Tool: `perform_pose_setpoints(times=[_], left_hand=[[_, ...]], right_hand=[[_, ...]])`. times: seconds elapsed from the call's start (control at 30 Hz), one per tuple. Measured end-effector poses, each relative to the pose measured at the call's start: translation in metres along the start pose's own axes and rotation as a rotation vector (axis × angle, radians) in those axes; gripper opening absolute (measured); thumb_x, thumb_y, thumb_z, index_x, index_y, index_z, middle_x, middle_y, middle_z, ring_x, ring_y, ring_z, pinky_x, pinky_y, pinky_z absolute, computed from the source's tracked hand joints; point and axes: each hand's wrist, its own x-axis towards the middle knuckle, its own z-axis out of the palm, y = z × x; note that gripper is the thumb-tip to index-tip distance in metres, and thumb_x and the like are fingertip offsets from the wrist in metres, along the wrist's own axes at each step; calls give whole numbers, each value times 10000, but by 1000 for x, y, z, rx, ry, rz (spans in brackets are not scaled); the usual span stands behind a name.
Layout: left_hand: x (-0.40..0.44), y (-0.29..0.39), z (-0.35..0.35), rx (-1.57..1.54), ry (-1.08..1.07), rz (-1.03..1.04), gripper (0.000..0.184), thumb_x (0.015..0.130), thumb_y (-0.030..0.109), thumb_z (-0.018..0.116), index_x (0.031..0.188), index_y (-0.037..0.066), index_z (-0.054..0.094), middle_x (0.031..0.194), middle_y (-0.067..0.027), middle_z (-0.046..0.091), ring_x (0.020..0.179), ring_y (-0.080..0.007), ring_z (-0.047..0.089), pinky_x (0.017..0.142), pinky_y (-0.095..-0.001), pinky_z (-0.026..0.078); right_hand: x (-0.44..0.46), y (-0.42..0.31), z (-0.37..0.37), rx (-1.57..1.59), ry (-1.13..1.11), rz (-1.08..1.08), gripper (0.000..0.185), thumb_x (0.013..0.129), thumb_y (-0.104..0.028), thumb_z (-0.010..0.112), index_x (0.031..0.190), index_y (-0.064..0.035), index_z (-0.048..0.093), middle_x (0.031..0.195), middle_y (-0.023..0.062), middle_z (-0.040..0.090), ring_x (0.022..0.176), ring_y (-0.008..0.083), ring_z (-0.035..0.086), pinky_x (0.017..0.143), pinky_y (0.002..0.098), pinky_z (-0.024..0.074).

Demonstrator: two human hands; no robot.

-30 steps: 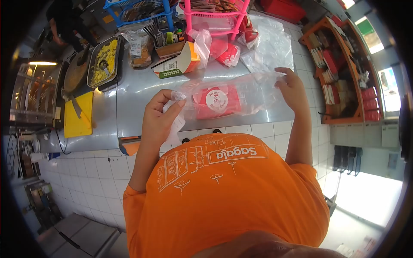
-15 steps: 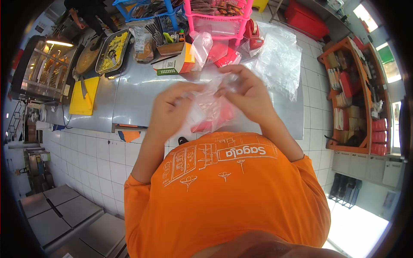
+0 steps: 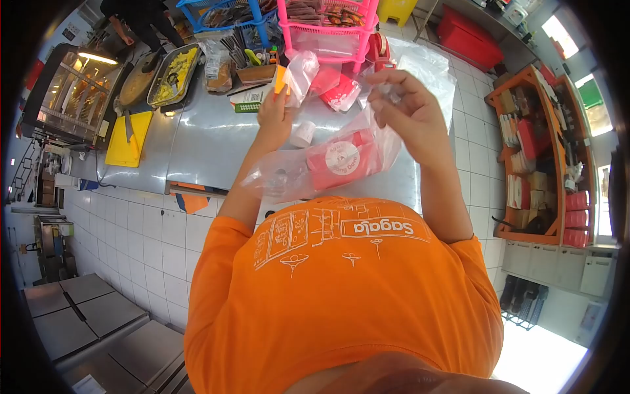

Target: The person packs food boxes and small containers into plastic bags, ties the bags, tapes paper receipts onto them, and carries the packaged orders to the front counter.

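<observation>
A clear plastic bag [image 3: 279, 174] hangs low over the steel table, with a red package [image 3: 318, 172] bearing a round white logo inside it. My right hand [image 3: 413, 115] is closed on the bag's gathered upper end, fingers curled. My left hand [image 3: 274, 118] is at the orange, white and green carton [image 3: 247, 100], its fingertips by the orange flap; the grip there cannot be made out. Between my arms a small white cylindrical item [image 3: 303, 134] rests on the table. Behind it lies another red and white package [image 3: 341, 93], next to a crumpled clear bag [image 3: 303, 71].
Stacked clear plastic sheets [image 3: 433, 88] cover the table's right end. A pink basket rack [image 3: 326, 29] and a blue one [image 3: 226, 18] stand behind. Leftward are a yellow cutting board [image 3: 118, 148] with a knife [image 3: 133, 141] and a tray of yellow food [image 3: 157, 98]. Another person [image 3: 141, 23] stands beyond.
My hands were together over the bag's top; now they are apart. The left has let go and gone to the carton, while the right has shifted right, carrying the bag's end.
</observation>
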Motion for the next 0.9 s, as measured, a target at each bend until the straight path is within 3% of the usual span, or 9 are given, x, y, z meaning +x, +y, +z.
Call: perform_pose_setpoints(times=[0.17, 0.27, 0.43, 0.5, 0.57, 0.63, 0.7, 0.8, 0.9], left_hand=[[-55, -14, -67, 45, -285, 43, 842, 659, 34, 589, 1439, 100, 281, 1422, -220, 331, 1287, -422, 320, 1076, -485, 245], [-113, -9, -83, -170, -522, 75, 1019, 610, 240, 735, 1459, 62, 201, 1459, -226, 272, 1346, -420, 249, 1115, -477, 192], [-120, 51, -52, -372, -507, 22, 1207, 553, 441, 804, 1439, -46, 145, 1480, -261, 205, 1384, -412, 181, 1133, -486, 143], [-99, 63, -31, -338, -432, 67, 1252, 538, 466, 809, 1432, -75, 118, 1484, -277, 179, 1393, -410, 157, 1133, -491, 135], [-87, 85, -12, -315, -417, 123, 1231, 529, 486, 808, 1409, -94, 172, 1419, -262, 310, 1347, -402, 261, 1131, -494, 138], [-77, 95, 4, -299, -475, 150, 1134, 537, 457, 806, 1369, -91, 264, 1316, -236, 435, 1259, -390, 373, 1108, -490, 185], [-76, 93, 23, -296, -611, 148, 964, 563, 379, 805, 1314, -63, 393, 1177, -198, 554, 1129, -375, 494, 1064, -479, 274], [-91, 84, 40, -551, -556, 101, 611, 637, 186, 739, 1172, -19, 526, 965, -143, 604, 934, -346, 551, 938, -447, 381], [-102, 84, 44, -670, -506, -69, 455, 657, 48, 647, 1101, 11, 562, 998, -164, 572, 922, -342, 545, 839, -418, 416]], right_hand=[[-23, -22, -52, -673, -170, 148, 686, 759, -165, 738, 1341, -21, 404, 1045, 105, 627, 910, 186, 610, 829, 320, 480], [-49, 0, -117, -613, -117, 460, 1025, 625, -257, 835, 1441, -48, 250, 1248, 190, 536, 1117, 294, 548, 989, 392, 398], [-88, 147, -143, -825, -207, 363, 1361, 407, -385, 904, 1479, -74, 126, 1505, 233, 178, 1409, 353, 152, 1144, 412, 164], [-76, 189, -111, -970, -126, -1, 1313, 380, -433, 903, 1452, -68, 236, 1428, 212, 354, 1356, 317, 307, 1104, 401, 274], [-47, 208, -93, -882, -353, 76, 1109, 466, -439, 880, 1377, -59, 374, 1334, 178, 462, 1268, 278, 422, 1054, 389, 347], [-41, 234, -76, -497, -289, 193, 958, 565, -397, 846, 1351, -49, 421, 1283, 150, 518, 1196, 244, 488, 1021, 365, 385], [-56, 266, -61, 184, 66, 342, 857, 677, -307, 799, 1372, -37, 377, 1277, 126, 521, 1141, 214, 505, 1005, 330, 387], [-62, 265, -74, -91, -122, 348, 469, 752, -307, 756, 1126, -59, 619, 1074, 99, 628, 994, 177, 597, 881, 349, 481], [-61, 240, -81, -568, -331, 432, 526, 737, -306, 774, 1158, -48, 595, 1086, 88, 634, 983, 163, 598, 853, 332, 487]])
